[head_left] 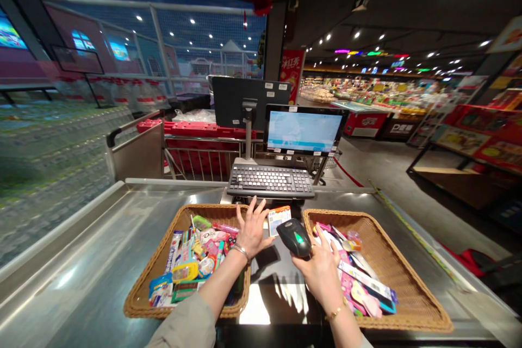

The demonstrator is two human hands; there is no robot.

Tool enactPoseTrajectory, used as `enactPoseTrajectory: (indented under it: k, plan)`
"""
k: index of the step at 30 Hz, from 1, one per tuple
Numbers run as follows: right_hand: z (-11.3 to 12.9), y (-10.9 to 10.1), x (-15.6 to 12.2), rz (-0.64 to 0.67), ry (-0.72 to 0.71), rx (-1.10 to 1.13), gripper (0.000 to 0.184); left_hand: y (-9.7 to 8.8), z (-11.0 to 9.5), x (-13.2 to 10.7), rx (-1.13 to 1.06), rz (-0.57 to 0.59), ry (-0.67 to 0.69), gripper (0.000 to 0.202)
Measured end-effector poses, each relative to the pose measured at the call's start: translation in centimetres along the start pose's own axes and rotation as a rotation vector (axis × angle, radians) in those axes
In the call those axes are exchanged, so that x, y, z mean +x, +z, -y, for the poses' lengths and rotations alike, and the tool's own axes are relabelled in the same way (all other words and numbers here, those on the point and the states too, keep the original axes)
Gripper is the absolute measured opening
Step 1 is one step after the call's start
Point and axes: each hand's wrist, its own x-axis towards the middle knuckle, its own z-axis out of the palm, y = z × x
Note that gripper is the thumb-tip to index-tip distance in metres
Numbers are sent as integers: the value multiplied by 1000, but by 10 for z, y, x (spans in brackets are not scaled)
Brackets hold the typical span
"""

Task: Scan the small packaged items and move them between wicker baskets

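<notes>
Centrally, above a metal counter (98,253), a person's left hand (252,232) spreads its fingers (240,218) beside a small orange-and-white packet (278,218); from where I stand, I cannot tell whether it is pinching the edge. The right hand (323,269) is wrapped around a black scanner (289,232) with a green light (299,239), its head near the packet. A left basket (135,302) and a right basket (402,269), both wicker and holding mixed small goods (198,261), stand either side of the packet; a keyboard (269,179) and a lit screen (304,131) are on the far side
</notes>
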Motion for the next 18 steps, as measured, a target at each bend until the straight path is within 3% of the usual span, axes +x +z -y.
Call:
enactPoseTrajectory:
  k: [6,13,18]
  plan:
    - [-9,-1,1,2,49,31,23,0,-2,4,18,-1,9,72]
    - [-19,-13,-2,-173,75,-15,27,-1,-11,14,2,-3,46,72]
    - [-35,-20,-3,-221,138,-31,35,-1,-21,24,-29,0,106,69]
